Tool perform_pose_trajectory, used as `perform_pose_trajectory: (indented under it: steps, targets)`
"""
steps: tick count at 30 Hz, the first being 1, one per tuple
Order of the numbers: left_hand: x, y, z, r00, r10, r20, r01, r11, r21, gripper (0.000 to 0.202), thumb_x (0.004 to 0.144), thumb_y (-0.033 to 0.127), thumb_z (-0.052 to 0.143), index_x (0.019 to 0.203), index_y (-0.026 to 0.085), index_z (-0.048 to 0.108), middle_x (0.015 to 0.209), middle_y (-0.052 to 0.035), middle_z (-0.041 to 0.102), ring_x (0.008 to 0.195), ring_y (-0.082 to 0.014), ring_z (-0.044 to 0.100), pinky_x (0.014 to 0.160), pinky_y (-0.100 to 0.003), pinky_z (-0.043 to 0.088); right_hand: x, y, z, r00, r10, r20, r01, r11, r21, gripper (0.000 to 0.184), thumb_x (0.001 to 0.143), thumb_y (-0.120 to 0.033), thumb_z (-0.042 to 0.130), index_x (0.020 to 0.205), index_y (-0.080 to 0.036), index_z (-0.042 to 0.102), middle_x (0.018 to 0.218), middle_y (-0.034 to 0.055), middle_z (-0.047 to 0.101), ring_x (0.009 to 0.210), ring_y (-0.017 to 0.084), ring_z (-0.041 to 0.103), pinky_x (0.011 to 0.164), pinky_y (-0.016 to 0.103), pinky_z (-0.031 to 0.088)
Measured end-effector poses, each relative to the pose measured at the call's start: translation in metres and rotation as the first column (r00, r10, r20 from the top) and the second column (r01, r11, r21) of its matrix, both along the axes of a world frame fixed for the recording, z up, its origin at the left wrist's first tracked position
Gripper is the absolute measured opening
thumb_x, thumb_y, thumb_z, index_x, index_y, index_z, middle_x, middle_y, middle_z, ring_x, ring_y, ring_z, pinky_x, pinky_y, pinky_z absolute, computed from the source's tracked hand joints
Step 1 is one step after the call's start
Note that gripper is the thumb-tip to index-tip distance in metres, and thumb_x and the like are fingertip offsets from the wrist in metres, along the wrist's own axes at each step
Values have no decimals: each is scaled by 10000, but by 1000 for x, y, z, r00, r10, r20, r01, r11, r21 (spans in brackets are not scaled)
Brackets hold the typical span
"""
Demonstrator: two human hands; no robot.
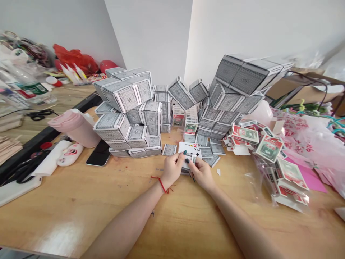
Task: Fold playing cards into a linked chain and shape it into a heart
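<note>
My left hand (172,169) and my right hand (201,172) meet over the middle of the wooden table (81,212). Both are closed on a small stack of playing cards (190,150), whose top card faces up and shows red and black pips. A red string bracelet circles my left wrist. Just beyond the hands lie loose grey-backed card packs (169,149). Behind them, grey patterned card boxes rise in a left pile (126,111) and a right pile (237,90).
Flat red-and-green card cartons (269,151) spill from clear plastic at the right. A pink bottle (75,127), a black phone (99,154), a white pouch (68,154) and scissors (24,171) lie at the left. A pink bag (309,140) sits far right.
</note>
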State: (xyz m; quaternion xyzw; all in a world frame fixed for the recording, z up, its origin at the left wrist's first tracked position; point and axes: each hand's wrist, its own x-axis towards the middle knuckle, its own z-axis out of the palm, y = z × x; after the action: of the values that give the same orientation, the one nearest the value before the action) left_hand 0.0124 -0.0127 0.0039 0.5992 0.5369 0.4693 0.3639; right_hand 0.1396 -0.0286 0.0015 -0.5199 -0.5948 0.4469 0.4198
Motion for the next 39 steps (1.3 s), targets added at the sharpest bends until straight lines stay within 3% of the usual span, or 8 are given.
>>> perform_pose_trajectory:
  steps: [4,7,9,15,22,31,35,39]
  targets:
    - [0,2,-2,996,-16,89,17,1000,-8,244,804,384,461,764,149,511,535,40,407,496,-81,368,474,-199,290,-1,2,-1,997,-11,-72,8,999,-33,273,772,-469,493,824,-210,423,443,-81,422,360,90,375,350,199,291]
    - [0,2,-2,992,-53,115,52,999,14,296,789,322,509,1032,155,482,548,52,412,499,-88,394,498,-201,327,-1,2,2,992,-23,-126,16,998,-59,256,794,-463,451,844,-218,396,448,-92,389,350,84,356,332,189,279]
    - [0,2,-1,993,-83,89,79,996,48,320,790,287,511,1088,172,488,605,30,460,539,-96,427,535,-210,360,0,2,4,987,2,-158,-15,997,-82,251,803,-469,422,819,-221,384,462,-89,381,349,80,353,328,188,285]
    - [-2,4,2,992,-126,-7,126,982,144,216,798,258,506,985,207,600,957,-63,572,766,-141,518,667,-255,422,4,2,6,976,55,-212,-77,992,-99,279,824,-488,354,854,-218,421,476,-67,414,358,93,369,341,208,309]
    - [-2,5,4,995,-84,57,77,989,126,172,791,253,517,899,184,631,903,-59,612,768,-142,551,664,-252,433,8,3,7,954,174,-242,-203,974,-99,415,815,-566,321,704,-213,509,500,-5,513,432,130,468,432,252,401]
    - [-2,1,3,999,-40,-8,41,984,175,196,803,264,507,940,197,630,929,-59,628,809,-148,579,681,-249,458,4,9,6,722,97,-685,-345,909,-235,361,801,-486,440,983,-198,560,880,67,643,768,196,596,632,330,489]
    - [-4,2,1,998,-17,-52,29,972,235,196,826,254,471,912,191,635,871,-53,639,807,-149,584,714,-261,455,5,11,6,567,90,-819,-462,857,-226,310,816,-428,455,993,-196,557,867,57,637,743,174,584,676,337,464]
    - [-4,1,1,996,-8,-86,32,957,287,205,843,233,437,884,176,630,819,-55,635,790,-151,571,731,-278,442,7,11,8,549,65,-833,-504,821,-268,254,790,-363,520,961,-184,575,791,37,616,653,136,542,620,280,427]
